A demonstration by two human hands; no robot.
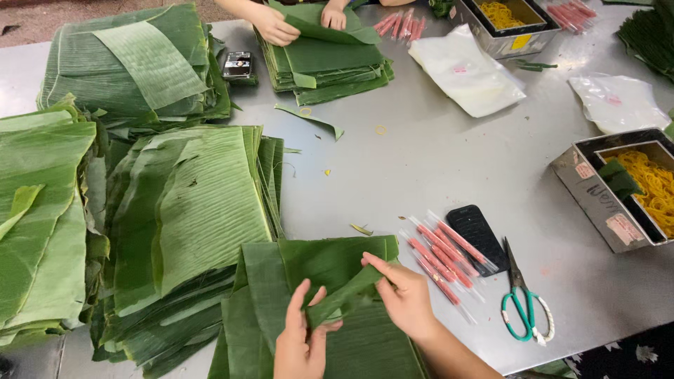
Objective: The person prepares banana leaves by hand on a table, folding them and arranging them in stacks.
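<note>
Both my hands grip one folded strip of banana leaf (344, 295) above a stack of cut banana leaves (295, 274) at the table's near edge. My left hand (300, 338) pinches the strip's lower end. My right hand (406, 295) holds its upper end between thumb and fingers. Just right of my right hand lie several thin pink sticks in clear wrappers (441, 256).
Big piles of banana leaves (182, 210) fill the left side. A black phone (477, 237) and green-handled scissors (523, 302) lie to the right. A metal tin of yellow rubber bands (597, 196) stands at the right edge. Another person's hands (275, 27) work a leaf stack (330, 67) opposite.
</note>
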